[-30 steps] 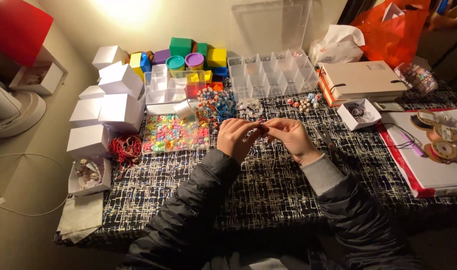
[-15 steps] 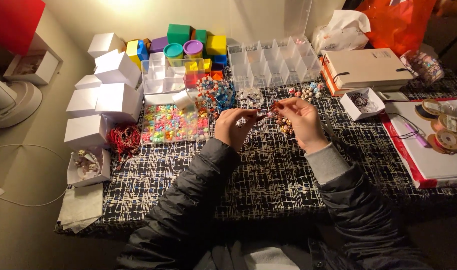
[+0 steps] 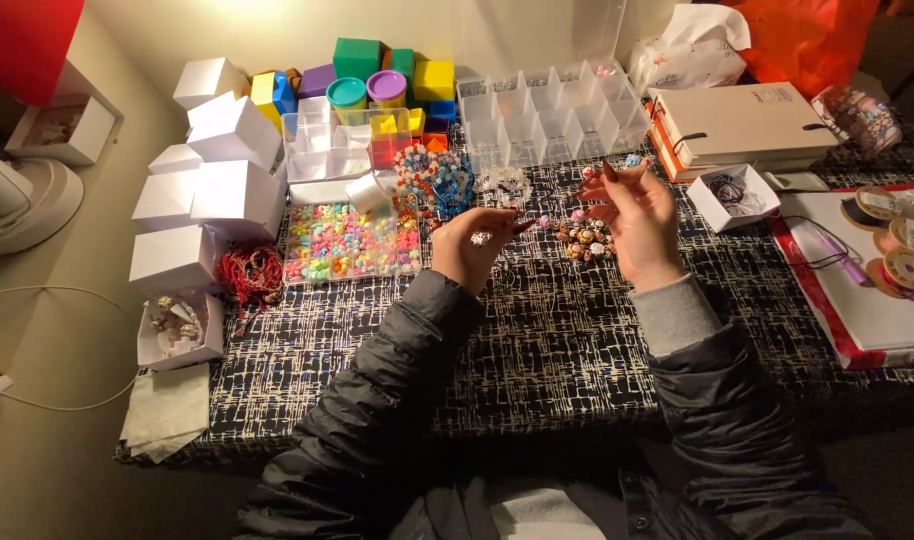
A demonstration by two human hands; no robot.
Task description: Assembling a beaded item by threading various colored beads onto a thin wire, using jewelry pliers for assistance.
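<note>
1. The left hand was raised just above the desk, with the palm turned toward the person and the fingers curled together.
2. A small pale bead sat at the fingers of the left hand, pinched between thumb and forefinger; it was too small to tell its exact shape.
3. The right hand was held up a little to the right of the left one, well apart from it, with the fingers spread and slightly bent. I could not tell whether they held anything; a thin thread may have run between the hands, but it was not clear.
4. A small heap of brown and pink beads lay on the desk between the two hands, just beside the right palm and not touching the left fingers.
5. To the left of the left hand stood a flat clear tray of pastel beads, near but not touching the hand.
6. Behind the hands was a cluster of blue, red and white beads, and further back an open clear organiser box with many small compartments.
7. White cardboard boxes were stacked at the left edge of the desk, with a bundle of red cord beside them.
8. At the right lay a white folder with spools of ribbon, and a small open white box stood near the right hand.
</note>
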